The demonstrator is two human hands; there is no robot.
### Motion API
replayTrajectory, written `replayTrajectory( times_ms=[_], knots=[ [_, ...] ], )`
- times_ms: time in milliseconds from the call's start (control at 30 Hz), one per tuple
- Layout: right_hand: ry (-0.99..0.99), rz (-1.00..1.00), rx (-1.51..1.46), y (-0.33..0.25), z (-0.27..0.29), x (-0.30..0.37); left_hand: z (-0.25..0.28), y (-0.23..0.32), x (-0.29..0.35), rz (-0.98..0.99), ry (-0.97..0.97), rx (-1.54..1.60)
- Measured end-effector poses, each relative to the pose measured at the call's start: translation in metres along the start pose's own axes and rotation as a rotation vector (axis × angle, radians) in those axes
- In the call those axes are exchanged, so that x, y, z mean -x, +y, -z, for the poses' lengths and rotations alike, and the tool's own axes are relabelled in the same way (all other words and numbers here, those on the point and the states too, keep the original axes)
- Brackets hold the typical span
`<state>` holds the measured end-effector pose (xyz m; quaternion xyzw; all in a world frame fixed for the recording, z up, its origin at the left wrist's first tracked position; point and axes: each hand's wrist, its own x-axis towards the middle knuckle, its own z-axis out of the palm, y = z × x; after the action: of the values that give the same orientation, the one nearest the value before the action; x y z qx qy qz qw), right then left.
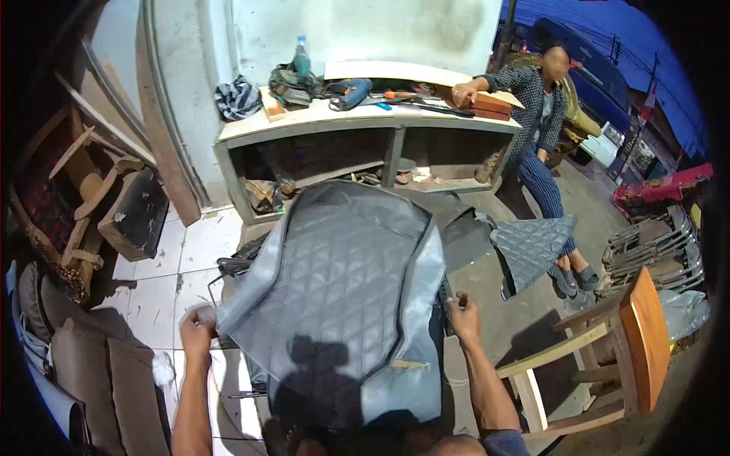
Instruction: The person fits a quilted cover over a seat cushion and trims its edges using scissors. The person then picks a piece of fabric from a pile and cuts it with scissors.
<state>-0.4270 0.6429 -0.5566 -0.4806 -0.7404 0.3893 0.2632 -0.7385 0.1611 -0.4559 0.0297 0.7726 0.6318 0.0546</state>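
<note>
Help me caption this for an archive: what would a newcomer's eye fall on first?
The large grey quilted cover in the centre, a dark shadow across its lower part, between the left hand and right hand. Then the wooden chair frame at lower right, and the person at upper right, one arm on the workbench.

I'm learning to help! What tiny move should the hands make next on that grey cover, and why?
Perhaps the right hand should smooth outward the pale right border of the grey quilted cover: that border looks buckled, the diamond-stitched middle looks flatter, and the left hand is at the opposite edge.
</note>
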Motion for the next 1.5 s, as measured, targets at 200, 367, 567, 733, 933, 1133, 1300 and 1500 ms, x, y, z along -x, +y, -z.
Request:
replayTrajectory(
  times_ms=[200,367,567,733,933,1133,1300,1500],
  knots=[
    [-0.002,-0.185,0.051,0.044,-0.052,-0.035,-0.018,-0.014,-0.119,-0.03,0.073,-0.158],
    [-0.03,-0.272,-0.267,0.029,-0.076,-0.085,-0.006,-0.098,-0.165,-0.19,0.158,-0.009],
    [-0.127,-0.322,-0.549,0.007,-0.077,-0.116,0.025,-0.096,-0.17,-0.154,-0.015,0.003],
    [-0.105,-0.179,-0.561,-0.027,-0.055,-0.038,0.043,-0.066,-0.196,-0.273,0.106,0.069],
    [-0.44,-0.313,-0.127,0.069,-0.002,0.184,-0.048,0.074,-0.233,-0.618,-0.084,-0.338],
    [-0.846,0.022,-0.081,0.172,0.0,0.245,-0.157,0.146,-0.122,-0.867,-0.108,-0.468],
    [-0.942,-0.225,-0.577,-0.005,0.086,0.135,-0.123,0.081,-0.006,-0.661,-0.232,-0.482],
    [0.449,-0.05,-0.027,0.06,0.058,0.019,-0.001,-0.048,0.144,-0.242,0.121,-0.622]
  ],
)
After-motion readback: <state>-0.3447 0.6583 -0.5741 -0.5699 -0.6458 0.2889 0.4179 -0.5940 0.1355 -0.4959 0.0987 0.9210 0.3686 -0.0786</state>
